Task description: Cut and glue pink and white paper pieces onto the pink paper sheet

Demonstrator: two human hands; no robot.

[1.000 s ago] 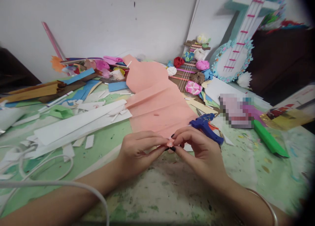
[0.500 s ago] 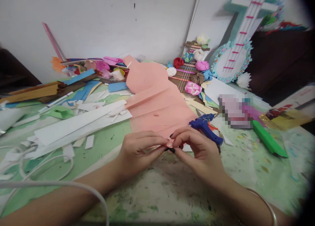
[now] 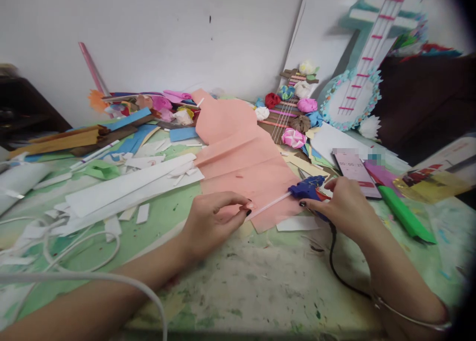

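So the left hand [image 3: 208, 222], just below center frame, has thumb and index finger pinching a small pink bit [image 3: 247, 206], held over the lower edge of a big pink paper sheet [image 3: 238, 167]. Too small to tell what shape it is, tbh. Right hand [image 3: 349, 204], right of center, has its thumb and fingers around the handle of a blue glue gun [image 3: 307, 188]; can't tell how tight the grip is. A white stick [image 3: 269, 205] runs from the gun down-left, ending near the left fingertips. Black cord [image 3: 332, 259] trails off toward the lower right.

Just past the right hand there's a phone [image 3: 355, 170] and a green folded piece [image 3: 407, 214]. White paper strips [image 3: 130, 190] lie mid-left, and a teal-and-white paper guitar [image 3: 357, 85] leans upper right.
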